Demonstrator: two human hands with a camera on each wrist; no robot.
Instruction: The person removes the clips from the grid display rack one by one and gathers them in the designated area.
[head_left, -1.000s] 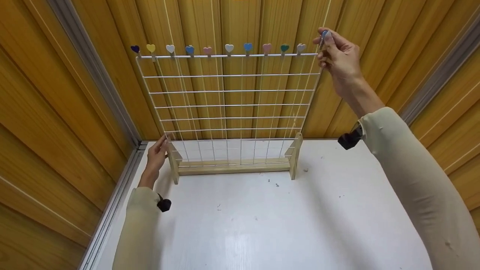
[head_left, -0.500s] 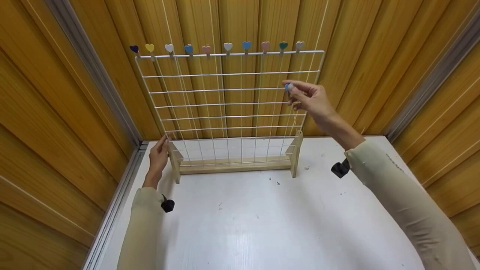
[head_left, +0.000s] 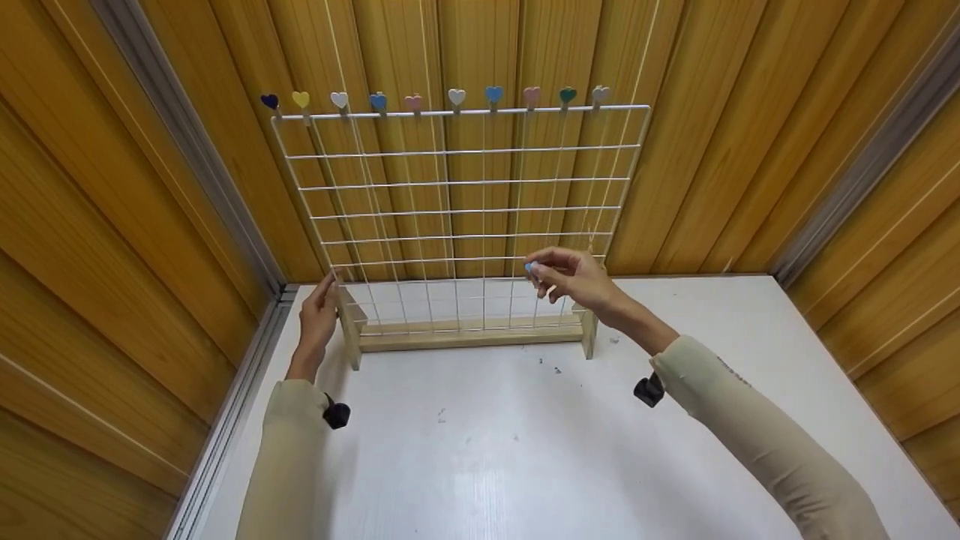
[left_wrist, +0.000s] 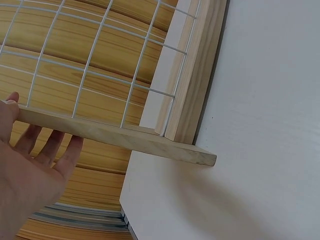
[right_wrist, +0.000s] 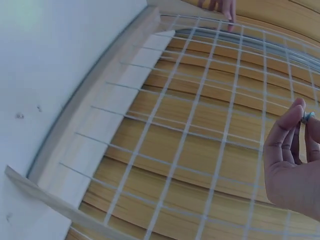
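Note:
A white wire grid (head_left: 480, 182) stands upright in a pale wooden stand (head_left: 465, 341) on the white table. My left hand (head_left: 317, 315) holds the stand's left side board (left_wrist: 115, 135), thumb on its upper edge and fingers behind it. In front of the grid's lower right part, my right hand (head_left: 581, 281) pinches a small blue heart clip (head_left: 532, 268) between thumb and fingertips. Only a bit of that clip (right_wrist: 306, 118) shows in the right wrist view. Several heart clips, among them a yellow one (head_left: 301, 98) and a green one (head_left: 568, 95), sit along the grid's top bar.
The white table (head_left: 480, 450) spreads in front of the stand, with small dark marks (head_left: 556, 370) on it. Yellow wood-panel walls (head_left: 480, 45) rise behind and at both sides. A metal rail (head_left: 225, 420) runs along the left edge.
My right hand has come down and left from the grid's top right corner, carrying the blue heart clip. My left hand stays at the stand's left side.

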